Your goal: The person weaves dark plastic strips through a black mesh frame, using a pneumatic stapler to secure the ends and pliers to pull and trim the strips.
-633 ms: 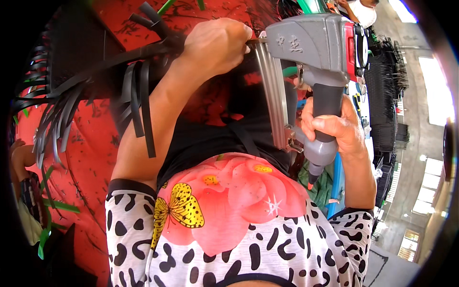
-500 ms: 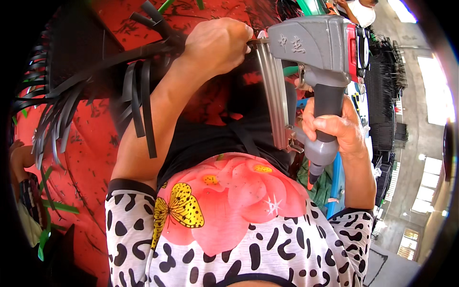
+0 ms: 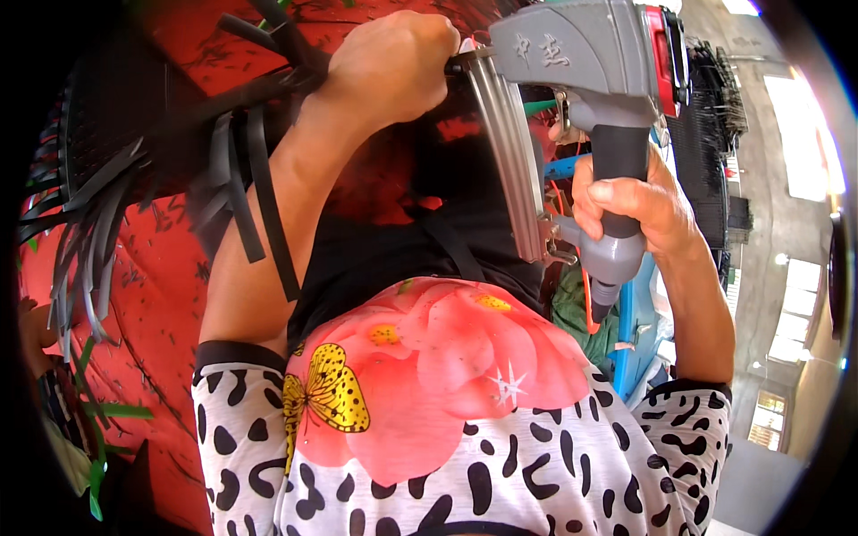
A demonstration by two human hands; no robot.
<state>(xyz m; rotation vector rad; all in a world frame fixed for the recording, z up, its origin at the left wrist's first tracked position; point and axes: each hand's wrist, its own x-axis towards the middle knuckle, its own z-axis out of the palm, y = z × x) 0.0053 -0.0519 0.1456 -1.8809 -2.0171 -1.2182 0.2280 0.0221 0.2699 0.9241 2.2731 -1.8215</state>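
Note:
A grey pneumatic staple gun (image 3: 572,54) with a long ribbed metal magazine is in my right hand (image 3: 635,196), whose fingers wrap round the dark handle. Its nose end is close to my left hand (image 3: 393,67), a closed fist with the palm side hidden. Flat black plastic strips (image 3: 268,85) run into that fist, and a short dark end shows on its other side, by the nose. The strips belong to a dark woven piece (image 3: 134,107) at the left. Loose strip ends (image 3: 89,259) dangle from it and beside my left forearm.
Red sheeting (image 3: 161,357) scattered with dark scraps covers the left side. Green strips (image 3: 116,410) lie on it near another person's arm (image 3: 36,339). An orange hose (image 3: 587,290) hangs by the gun's handle, beside a blue object (image 3: 635,313). Black woven goods (image 3: 706,116) are stacked at the right.
Both hands have moved slightly up in the picture, the left also a little leftward. The gun has risen with them, and the dangling strip ends have swung.

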